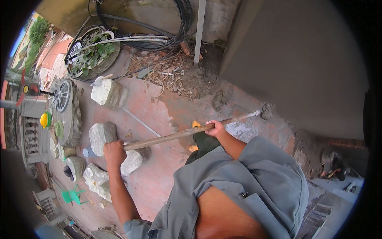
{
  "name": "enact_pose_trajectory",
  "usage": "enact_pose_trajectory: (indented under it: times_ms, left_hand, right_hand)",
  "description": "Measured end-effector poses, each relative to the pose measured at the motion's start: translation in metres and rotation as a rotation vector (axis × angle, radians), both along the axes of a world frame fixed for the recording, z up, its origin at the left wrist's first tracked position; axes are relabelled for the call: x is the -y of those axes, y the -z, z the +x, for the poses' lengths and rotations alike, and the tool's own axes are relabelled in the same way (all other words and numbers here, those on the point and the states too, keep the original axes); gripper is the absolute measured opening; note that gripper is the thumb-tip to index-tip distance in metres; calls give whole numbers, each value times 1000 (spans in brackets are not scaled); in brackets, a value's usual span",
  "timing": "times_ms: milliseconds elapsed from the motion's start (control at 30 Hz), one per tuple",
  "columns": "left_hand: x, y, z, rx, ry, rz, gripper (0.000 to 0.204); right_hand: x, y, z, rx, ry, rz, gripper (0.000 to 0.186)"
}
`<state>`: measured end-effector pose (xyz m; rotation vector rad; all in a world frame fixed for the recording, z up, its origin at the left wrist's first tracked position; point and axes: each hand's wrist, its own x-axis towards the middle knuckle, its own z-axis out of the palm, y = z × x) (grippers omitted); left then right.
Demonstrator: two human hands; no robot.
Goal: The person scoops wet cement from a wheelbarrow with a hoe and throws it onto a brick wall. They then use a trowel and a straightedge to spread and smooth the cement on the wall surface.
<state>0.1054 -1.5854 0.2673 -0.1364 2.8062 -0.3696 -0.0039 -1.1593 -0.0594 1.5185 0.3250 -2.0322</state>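
Fingers of the left hand (114, 152) and right hand (215, 128) grip a wooden pole (167, 138), held left of the grey wall (294, 71). Stained reddish outdoor floor (159, 173), bearing pale stone blocks (102, 137), extends left of that wall. Pole's long axis slants, whitish end toward the wall's foot.

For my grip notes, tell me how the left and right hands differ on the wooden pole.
The left hand grips the wooden pole at its left end; the right hand, partway along. The left hand appears farther from the grey shirt than the right hand. Both are bare.
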Motion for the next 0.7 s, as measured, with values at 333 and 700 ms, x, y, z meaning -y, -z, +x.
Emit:
enact_pose_trajectory:
  times_ms: [333, 700]
  left_hand:
    - [58, -27, -72, -283, 152, -137, 7]
    - [24, -70, -132, -425, 119, -56, 8]
  right_hand:
    - [111, -2, -93, -67, 12, -31, 13]
    - [131, 17, -139, -104, 133, -106, 12]
